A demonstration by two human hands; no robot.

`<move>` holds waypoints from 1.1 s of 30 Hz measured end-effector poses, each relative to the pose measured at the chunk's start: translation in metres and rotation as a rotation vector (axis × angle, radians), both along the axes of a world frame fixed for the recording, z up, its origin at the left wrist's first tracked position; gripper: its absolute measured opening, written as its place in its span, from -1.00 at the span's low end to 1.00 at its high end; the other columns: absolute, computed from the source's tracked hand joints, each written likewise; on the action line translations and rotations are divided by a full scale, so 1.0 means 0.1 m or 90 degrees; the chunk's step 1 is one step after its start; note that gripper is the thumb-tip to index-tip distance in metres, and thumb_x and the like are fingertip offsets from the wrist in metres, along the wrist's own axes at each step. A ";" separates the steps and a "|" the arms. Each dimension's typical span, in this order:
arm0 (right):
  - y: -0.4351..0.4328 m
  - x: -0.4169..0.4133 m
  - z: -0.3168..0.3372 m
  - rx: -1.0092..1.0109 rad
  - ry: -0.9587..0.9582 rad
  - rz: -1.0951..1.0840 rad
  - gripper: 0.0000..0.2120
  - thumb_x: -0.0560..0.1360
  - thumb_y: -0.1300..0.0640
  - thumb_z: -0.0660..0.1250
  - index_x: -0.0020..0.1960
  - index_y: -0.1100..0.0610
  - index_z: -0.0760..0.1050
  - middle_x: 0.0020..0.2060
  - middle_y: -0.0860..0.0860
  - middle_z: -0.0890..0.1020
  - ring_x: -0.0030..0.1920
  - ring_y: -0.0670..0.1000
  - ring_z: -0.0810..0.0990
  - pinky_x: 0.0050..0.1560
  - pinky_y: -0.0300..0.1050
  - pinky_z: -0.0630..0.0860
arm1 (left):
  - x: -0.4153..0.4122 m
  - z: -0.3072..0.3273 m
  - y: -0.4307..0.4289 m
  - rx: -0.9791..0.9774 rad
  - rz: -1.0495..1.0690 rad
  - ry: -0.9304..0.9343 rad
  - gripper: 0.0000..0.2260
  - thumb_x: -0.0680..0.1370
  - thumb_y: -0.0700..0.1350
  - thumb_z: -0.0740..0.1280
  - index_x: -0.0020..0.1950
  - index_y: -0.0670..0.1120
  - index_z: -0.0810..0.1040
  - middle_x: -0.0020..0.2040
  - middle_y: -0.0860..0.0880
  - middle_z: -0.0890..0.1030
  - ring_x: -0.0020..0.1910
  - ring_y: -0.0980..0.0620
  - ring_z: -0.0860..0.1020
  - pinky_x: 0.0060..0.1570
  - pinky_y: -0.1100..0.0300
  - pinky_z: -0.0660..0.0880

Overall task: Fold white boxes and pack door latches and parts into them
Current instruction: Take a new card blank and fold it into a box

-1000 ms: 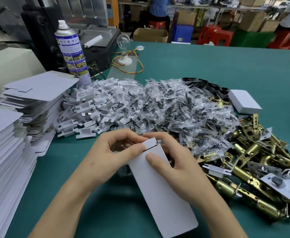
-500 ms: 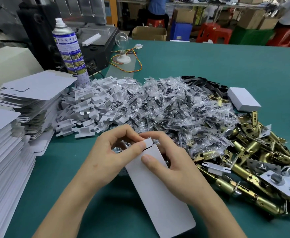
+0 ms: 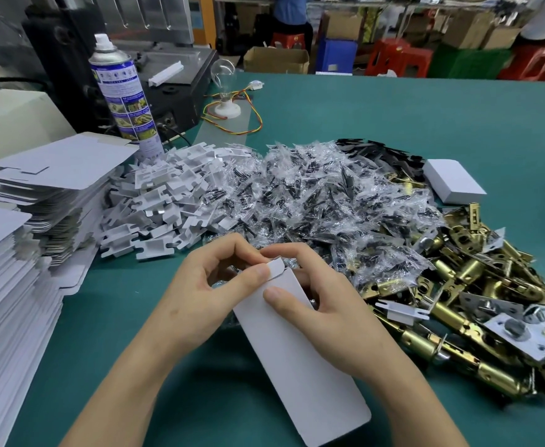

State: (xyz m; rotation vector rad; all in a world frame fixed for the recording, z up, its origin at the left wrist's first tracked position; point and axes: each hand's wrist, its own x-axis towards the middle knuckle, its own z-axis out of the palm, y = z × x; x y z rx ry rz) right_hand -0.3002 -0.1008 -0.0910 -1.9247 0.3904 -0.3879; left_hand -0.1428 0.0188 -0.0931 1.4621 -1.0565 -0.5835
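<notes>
A long white box [image 3: 300, 359] lies slanted in front of me, its far end raised between both hands. My left hand [image 3: 206, 291] pinches the small end flap with thumb and fingers. My right hand [image 3: 322, 304] grips the box's far end, thumb pressed on its top face. Brass door latches [image 3: 477, 304] are heaped at the right. Clear bags of dark screws [image 3: 313, 204] form a big pile behind my hands. White plastic parts [image 3: 164, 201] are piled to their left. The inside of the box is hidden.
Stacks of flat white box blanks [image 3: 22, 240] fill the left edge of the green table [image 3: 393, 117]. A closed white box [image 3: 453, 180] lies at the right rear. A spray can [image 3: 124, 91], a black machine [image 3: 167, 75] and a bulb with wires [image 3: 229, 104] stand at the back left.
Both hands stay at the box's far end. The end flap has bent a little further down under the left thumb. The view shifted slightly.
</notes>
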 end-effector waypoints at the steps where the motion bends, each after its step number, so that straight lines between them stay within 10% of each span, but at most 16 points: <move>1: 0.00 0.00 0.00 -0.003 0.001 -0.001 -0.66 0.58 -0.07 0.33 0.33 -0.29 0.41 -0.06 -0.03 0.73 -0.07 0.02 0.70 -0.04 0.23 0.62 | 0.00 0.00 0.00 0.002 0.004 -0.004 -0.87 0.48 0.08 0.43 -0.14 0.04 0.62 -0.15 0.07 0.64 -0.16 0.13 0.57 -0.10 0.33 0.47; 11: 0.00 -0.01 0.02 -0.024 0.020 0.000 -0.63 0.59 -0.09 0.33 0.36 -0.32 0.39 -0.17 -0.11 0.68 -0.18 -0.06 0.63 -0.14 -0.10 0.52 | 0.02 0.00 0.02 0.022 0.018 -0.012 -0.80 0.46 0.11 0.45 -0.06 0.01 0.65 -0.17 0.05 0.65 -0.20 0.06 0.57 -0.13 0.27 0.50; 22: 0.02 -0.01 0.03 0.000 0.040 0.013 -0.64 0.60 -0.06 0.34 0.32 -0.36 0.37 -0.12 0.09 0.68 -0.10 0.15 0.68 -0.04 0.30 0.59 | -0.05 -0.01 -0.02 0.025 0.030 0.030 -0.79 0.44 0.13 0.47 -0.12 0.00 0.64 -0.19 0.00 0.65 -0.19 0.06 0.58 -0.17 0.23 0.49; 33: 0.04 0.00 0.03 0.027 0.050 0.023 -0.61 0.62 -0.02 0.36 0.35 -0.33 0.36 -0.08 0.05 0.71 -0.09 0.10 0.68 0.01 0.28 0.60 | -0.02 0.00 -0.01 0.039 0.029 0.052 -0.76 0.43 0.12 0.48 -0.16 -0.05 0.61 -0.21 0.01 0.65 -0.18 0.05 0.58 -0.17 0.20 0.50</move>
